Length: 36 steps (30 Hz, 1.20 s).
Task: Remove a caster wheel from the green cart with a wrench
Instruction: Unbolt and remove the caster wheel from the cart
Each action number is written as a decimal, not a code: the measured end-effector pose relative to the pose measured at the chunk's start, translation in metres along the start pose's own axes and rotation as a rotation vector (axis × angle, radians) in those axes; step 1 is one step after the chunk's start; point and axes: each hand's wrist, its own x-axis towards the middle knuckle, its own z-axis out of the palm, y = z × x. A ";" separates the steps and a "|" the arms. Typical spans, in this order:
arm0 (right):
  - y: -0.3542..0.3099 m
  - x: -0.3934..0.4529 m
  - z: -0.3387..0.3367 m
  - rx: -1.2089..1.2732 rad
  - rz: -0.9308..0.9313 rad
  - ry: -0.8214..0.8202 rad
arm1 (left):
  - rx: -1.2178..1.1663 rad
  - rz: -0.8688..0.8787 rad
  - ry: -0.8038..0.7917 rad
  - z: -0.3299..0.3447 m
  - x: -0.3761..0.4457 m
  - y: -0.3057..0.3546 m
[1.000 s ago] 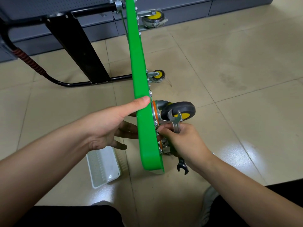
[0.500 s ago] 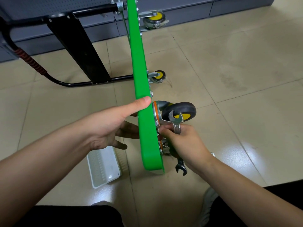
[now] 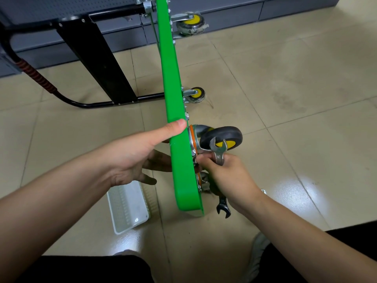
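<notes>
At the near end of the green cart [image 3: 179,160], which stands on its edge on the tiled floor [image 3: 285,99], the right hand [image 3: 228,176] curls round a wrench [image 3: 218,153] and fingers the mounting plate of the caster wheel [image 3: 221,137]. The left hand [image 3: 130,156] steadies the deck, thumb laid over its upper edge, fingers spread on the left face. A white tray [image 3: 128,207] lies near left; two more casters sit farther along.
</notes>
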 end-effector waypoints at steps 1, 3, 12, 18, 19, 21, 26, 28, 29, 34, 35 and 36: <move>0.000 0.001 0.000 0.006 0.015 -0.002 | -0.003 0.000 0.000 0.000 0.000 0.000; 0.002 0.004 0.001 -0.004 0.039 -0.002 | -0.004 -0.002 -0.001 0.000 -0.001 0.000; 0.008 0.009 -0.005 -0.045 0.091 0.008 | -0.003 0.001 0.005 0.000 -0.001 0.001; 0.010 0.006 -0.002 0.014 0.097 0.007 | -0.008 0.006 0.011 0.001 0.000 0.001; 0.009 0.005 -0.003 0.014 0.108 -0.002 | -0.009 0.006 0.012 0.001 0.000 0.001; 0.007 0.005 -0.004 0.010 0.130 -0.006 | -0.005 0.005 0.011 0.000 0.000 0.000; 0.011 0.007 -0.003 -0.009 0.067 0.040 | 0.001 0.001 0.009 0.000 -0.001 0.001; 0.013 0.007 -0.001 0.010 0.055 0.033 | -0.005 0.003 0.013 0.001 -0.001 0.002; 0.013 0.006 0.000 0.005 0.052 0.026 | -0.008 0.005 0.015 0.001 -0.001 0.002; 0.011 0.003 0.000 0.006 0.098 -0.001 | -0.001 0.007 0.006 0.000 -0.002 0.001; 0.010 0.003 -0.001 0.008 0.114 -0.003 | 0.003 0.009 0.007 0.000 -0.001 0.001; 0.011 0.003 -0.002 -0.002 0.114 -0.001 | 0.003 0.009 0.009 0.000 0.000 0.000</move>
